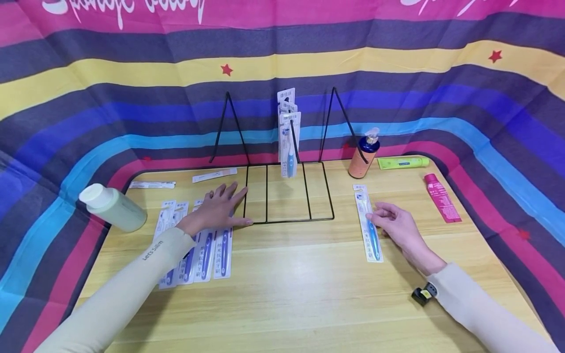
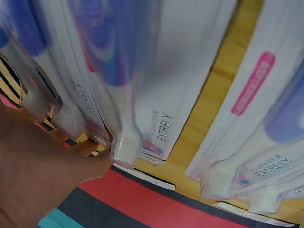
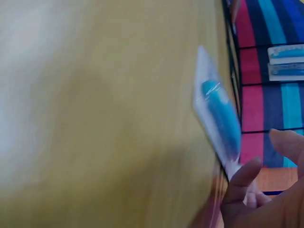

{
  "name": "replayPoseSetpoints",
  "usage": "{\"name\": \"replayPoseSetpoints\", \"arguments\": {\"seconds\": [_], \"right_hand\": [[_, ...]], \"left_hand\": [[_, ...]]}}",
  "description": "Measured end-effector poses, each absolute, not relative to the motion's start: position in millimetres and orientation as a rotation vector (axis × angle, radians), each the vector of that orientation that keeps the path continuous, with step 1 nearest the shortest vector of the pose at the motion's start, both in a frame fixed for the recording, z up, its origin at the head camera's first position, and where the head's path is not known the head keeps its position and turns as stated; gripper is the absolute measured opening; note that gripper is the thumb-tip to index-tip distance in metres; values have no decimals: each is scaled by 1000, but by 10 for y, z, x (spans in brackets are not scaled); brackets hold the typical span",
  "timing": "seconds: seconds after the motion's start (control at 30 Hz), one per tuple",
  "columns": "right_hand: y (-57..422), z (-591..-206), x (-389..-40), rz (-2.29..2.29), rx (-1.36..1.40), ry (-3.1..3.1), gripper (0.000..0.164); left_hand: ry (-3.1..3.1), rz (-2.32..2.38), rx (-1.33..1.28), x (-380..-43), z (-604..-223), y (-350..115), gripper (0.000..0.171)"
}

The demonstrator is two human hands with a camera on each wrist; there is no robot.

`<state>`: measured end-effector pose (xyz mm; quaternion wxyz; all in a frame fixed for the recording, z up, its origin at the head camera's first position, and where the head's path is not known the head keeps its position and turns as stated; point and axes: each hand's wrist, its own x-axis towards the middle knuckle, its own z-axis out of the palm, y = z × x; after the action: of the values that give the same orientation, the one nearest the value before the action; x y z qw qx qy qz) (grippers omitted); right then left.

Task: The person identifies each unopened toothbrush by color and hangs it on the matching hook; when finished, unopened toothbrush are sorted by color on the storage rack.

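Note:
My right hand [image 1: 395, 228] pinches the edge of a packaged blue toothbrush [image 1: 374, 240] at the right of the table. In the right wrist view the toothbrush pack [image 3: 221, 116] appears tilted, with the thumb against its narrow end. My left hand [image 1: 216, 208] is spread, its fingers reaching the left side of a black wire display rack [image 1: 287, 222]. Beneath that hand and forearm lie several packaged purple toothbrushes [image 1: 224, 252], partly covered; the left wrist view shows their packs [image 2: 161, 71] up close. On the rack's middle hook hang several toothbrush packs [image 1: 290, 147].
A pale green bottle [image 1: 116, 208] leans at the left. Two slim white packs [image 1: 214, 175] lie at the back left. Behind the right hand are an orange pump bottle [image 1: 362, 159], a lime-green tube [image 1: 403, 163] and a pink tube [image 1: 443, 198]. Striped cloth [image 1: 176, 113] surrounds the table.

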<state>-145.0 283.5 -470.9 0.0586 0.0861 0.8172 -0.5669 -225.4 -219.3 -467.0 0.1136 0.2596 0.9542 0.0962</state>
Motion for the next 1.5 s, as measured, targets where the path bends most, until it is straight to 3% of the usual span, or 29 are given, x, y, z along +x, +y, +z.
{"name": "replayPoseSetpoints", "arguments": {"seconds": [0.3,0.53,0.97,1.23,1.5], "right_hand": [[2910,-4773,-1386,-1165,145,2775,59],[2890,-4756,-1369,-1126,172,2783,55],[2695,-4678,-1219,-1646,134,2563,43],[2309,-4606,-1087,-1978,-72,2272,41],[1901,-4523,-1164,-2206,-280,1998,38]], "left_hand": [[2802,285,763,-2238,-4677,-2196,109],[2801,267,750,-2255,-4670,-2187,109],[2810,245,739,-2271,-4712,-2217,112],[2814,247,749,-2277,-4735,-2214,112],[2815,237,752,-2278,-4711,-2215,111]]}}
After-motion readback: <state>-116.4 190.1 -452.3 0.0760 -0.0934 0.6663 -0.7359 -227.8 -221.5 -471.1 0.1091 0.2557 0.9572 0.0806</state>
